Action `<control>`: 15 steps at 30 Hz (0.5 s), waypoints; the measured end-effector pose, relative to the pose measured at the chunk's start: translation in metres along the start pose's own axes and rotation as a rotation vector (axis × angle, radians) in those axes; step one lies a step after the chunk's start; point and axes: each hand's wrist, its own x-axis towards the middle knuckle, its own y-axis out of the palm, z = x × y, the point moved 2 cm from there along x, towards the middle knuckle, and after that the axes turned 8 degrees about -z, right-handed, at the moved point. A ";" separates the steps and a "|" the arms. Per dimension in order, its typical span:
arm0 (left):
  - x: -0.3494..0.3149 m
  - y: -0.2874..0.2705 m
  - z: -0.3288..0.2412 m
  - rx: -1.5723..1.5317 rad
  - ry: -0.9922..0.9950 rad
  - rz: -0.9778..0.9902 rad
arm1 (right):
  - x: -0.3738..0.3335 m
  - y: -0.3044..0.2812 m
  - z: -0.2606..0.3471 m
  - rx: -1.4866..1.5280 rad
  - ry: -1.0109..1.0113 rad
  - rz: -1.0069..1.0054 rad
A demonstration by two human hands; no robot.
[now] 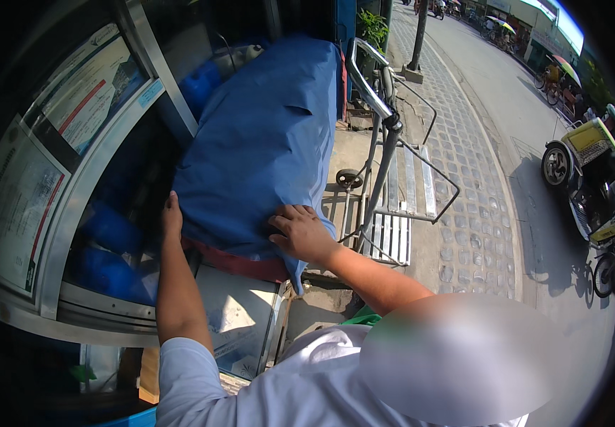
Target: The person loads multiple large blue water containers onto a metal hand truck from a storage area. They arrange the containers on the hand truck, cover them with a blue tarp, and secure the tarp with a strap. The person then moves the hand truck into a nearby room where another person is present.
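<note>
A large blue fabric cover (pixel 250 149) is draped over a long, bulky thing, whose shape it hides. Below its near edge shows a strip of red material (pixel 240 265). My left hand (pixel 171 219) is against the cover's left near side, mostly edge-on, so its fingers are largely hidden. On top, near the right front corner, my right hand (pixel 301 233) has its fingers bent into the cloth, gripping it. A loose corner of the cover hangs down just below that hand.
A metal hand cart (pixel 386 142) stands close on the right, its frame sticking out. Glass doors with a metal frame (pixel 101 178) line the left; blue containers (pixel 111 270) sit behind them. Beyond the stone-block pavement (pixel 464 213), a three-wheeled vehicle (pixel 585 192) stands on the road.
</note>
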 end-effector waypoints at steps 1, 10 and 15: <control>-0.003 -0.002 0.000 0.015 -0.019 0.029 | -0.009 -0.003 -0.006 -0.012 0.059 0.019; -0.050 -0.010 -0.035 0.276 0.494 -0.379 | -0.071 -0.028 -0.042 0.030 0.195 0.130; -0.057 -0.004 -0.042 0.398 0.376 -0.126 | -0.088 -0.018 -0.080 0.050 0.239 0.357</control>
